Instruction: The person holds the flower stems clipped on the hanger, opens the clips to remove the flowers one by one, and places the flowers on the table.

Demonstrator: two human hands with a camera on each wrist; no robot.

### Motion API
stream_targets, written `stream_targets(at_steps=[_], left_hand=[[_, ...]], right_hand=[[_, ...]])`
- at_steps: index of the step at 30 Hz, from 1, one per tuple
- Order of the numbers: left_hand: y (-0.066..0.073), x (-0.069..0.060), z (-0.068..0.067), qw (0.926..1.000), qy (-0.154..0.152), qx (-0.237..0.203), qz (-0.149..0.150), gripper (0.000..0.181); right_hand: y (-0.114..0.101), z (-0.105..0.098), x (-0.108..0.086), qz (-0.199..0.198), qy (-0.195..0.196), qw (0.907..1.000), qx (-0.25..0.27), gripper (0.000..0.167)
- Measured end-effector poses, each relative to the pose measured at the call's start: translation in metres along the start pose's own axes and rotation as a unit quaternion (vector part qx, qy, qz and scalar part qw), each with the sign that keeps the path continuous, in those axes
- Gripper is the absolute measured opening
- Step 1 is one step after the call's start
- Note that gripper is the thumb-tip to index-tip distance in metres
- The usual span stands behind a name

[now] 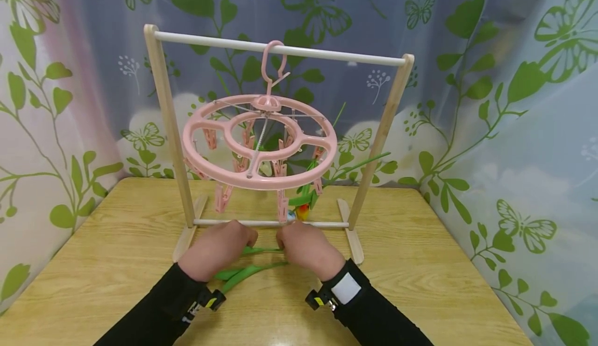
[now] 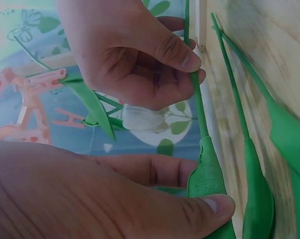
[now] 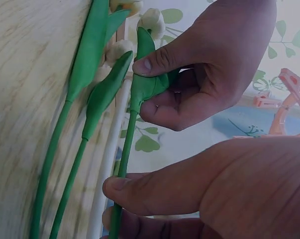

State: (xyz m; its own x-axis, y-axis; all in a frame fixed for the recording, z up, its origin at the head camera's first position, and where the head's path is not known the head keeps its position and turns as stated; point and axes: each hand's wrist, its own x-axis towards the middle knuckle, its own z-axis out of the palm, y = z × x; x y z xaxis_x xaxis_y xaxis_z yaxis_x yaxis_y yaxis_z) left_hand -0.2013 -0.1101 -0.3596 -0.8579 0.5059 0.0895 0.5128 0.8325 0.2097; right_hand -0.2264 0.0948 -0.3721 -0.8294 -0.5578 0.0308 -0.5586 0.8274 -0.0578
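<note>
Both hands work on one artificial flower [image 2: 202, 117] with a green stem and leaf, in front of the rack. My left hand [image 1: 221, 247] pinches its leafy part between thumb and fingers. My right hand [image 1: 306, 244] pinches the thin stem. In the right wrist view a white bud [image 3: 152, 22] shows past the left hand; whether it belongs to this flower I cannot tell. More green-stemmed flowers [image 1: 245, 275] lie on the table just below the hands. Above hangs a round pink clip hanger [image 1: 261, 182], with a white flower [image 2: 142, 118] among its clips.
The hanger's hook is over the white top bar [image 1: 336, 55] of a wooden rack [image 1: 385, 122]. A red-yellow flower [image 1: 302, 211] hangs under the hanger, behind the right hand. The rack's feet [image 1: 350, 231] stand on the wooden table [image 1: 420, 283]; patterned curtains [image 1: 514, 128] surround it.
</note>
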Motion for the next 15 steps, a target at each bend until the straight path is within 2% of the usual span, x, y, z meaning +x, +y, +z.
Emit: stream_targets(at_steps=[11,15], left_hand=[[-0.005,0.005,0.012,0.9998,-0.008,-0.007,0.013,0.045],[-0.007,0.005,0.016,0.9994,0.005,-0.001,0.035,0.042]], right_hand=[[0.0,0.009,0.002,-0.014,0.003,0.9996,-0.023,0.028],[0.001,0.011,0.003,-0.022,-0.002,0.9994,-0.026,0.03]])
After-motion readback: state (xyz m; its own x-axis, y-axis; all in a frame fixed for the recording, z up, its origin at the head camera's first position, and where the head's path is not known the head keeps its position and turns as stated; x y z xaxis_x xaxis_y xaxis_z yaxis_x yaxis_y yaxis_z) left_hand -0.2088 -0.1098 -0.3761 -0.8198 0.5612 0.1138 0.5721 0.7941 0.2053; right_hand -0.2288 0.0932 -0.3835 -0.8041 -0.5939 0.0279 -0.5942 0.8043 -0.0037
